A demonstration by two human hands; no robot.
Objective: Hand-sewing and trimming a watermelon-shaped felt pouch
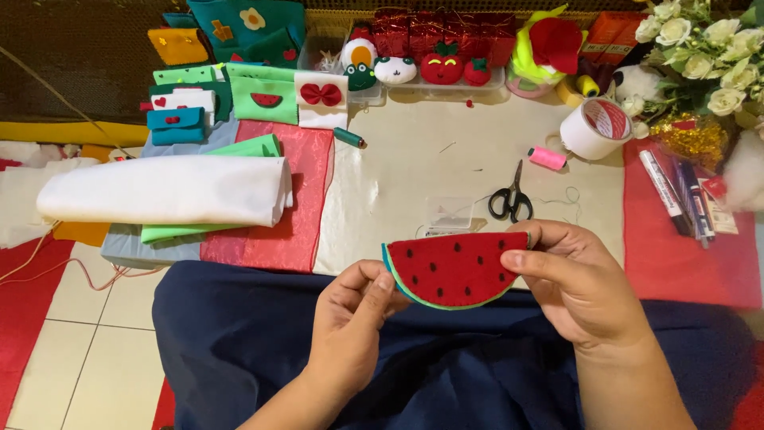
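I hold a felt watermelon slice, red with black seeds and a green-teal rim, flat side up, over my lap. My right hand pinches its right corner between thumb and fingers. My left hand grips its left corner, fingers curled under the rim. Black-handled scissors lie on the cream mat just beyond the slice, beside a small clear plastic box.
A white fabric roll on green, grey and red sheets lies at left. Felt pouches and stuffed felt figures line the back. A tape roll, pink thread spool, pens and white flowers sit at right.
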